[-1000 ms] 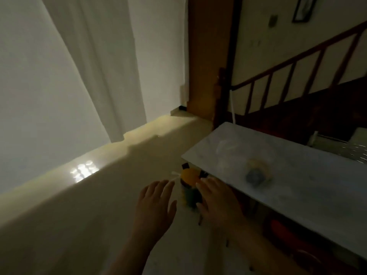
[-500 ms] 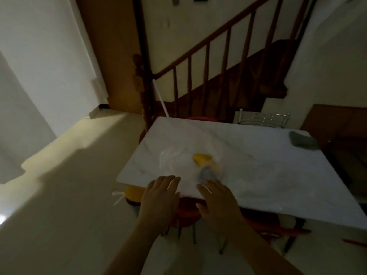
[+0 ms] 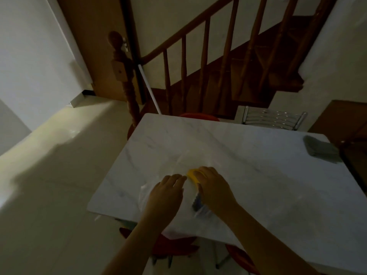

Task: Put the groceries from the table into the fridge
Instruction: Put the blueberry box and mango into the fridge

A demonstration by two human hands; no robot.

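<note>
Both hands down on a clear plastic bag on the marble table — left hand flat and relaxed, right hand curled over a yellow item — no readable labels.

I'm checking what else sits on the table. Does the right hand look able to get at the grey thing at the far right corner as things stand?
Probably yes, with a stretch. The right hand rests on the yellow item in the clear bag; bare table lies between it and the grey thing, nothing blocking.
</note>
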